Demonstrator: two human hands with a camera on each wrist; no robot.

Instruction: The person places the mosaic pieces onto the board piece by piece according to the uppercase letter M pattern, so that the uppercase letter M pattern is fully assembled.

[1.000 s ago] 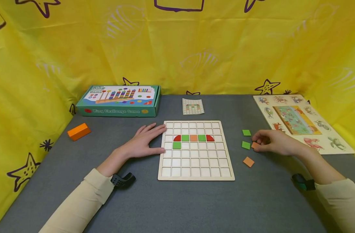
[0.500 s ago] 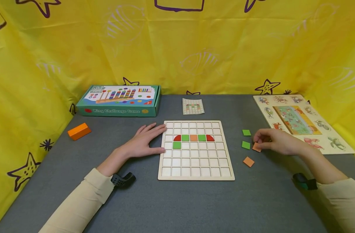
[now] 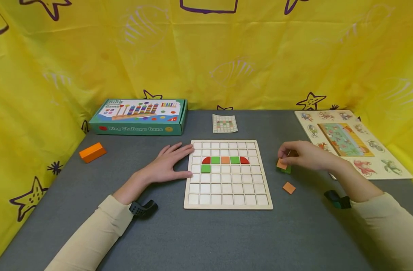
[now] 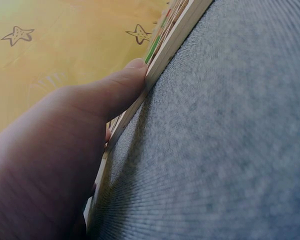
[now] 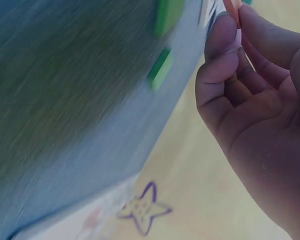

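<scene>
Currently, your right hand (image 3: 306, 155) pinches a flat orange square tile (image 3: 281, 164) right of the pale wooden grid board (image 3: 228, 207), overlapping a green square tile (image 3: 286, 171) in the head view; a slack fingertip hold could drop it. Your left hand (image 3: 164, 165) lies with fingers extended at the board's left edge; a sideways push might jog the red quarter-round tiles (image 3: 244, 160). Tiles look thin, smooth; the grey tabletop (image 3: 227, 241) looks ribbed, cloth-like.

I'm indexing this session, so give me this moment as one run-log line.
left hand: touches edge of wooden grid board | right hand: pinches orange square tile | pattern card: beyond board
</scene>
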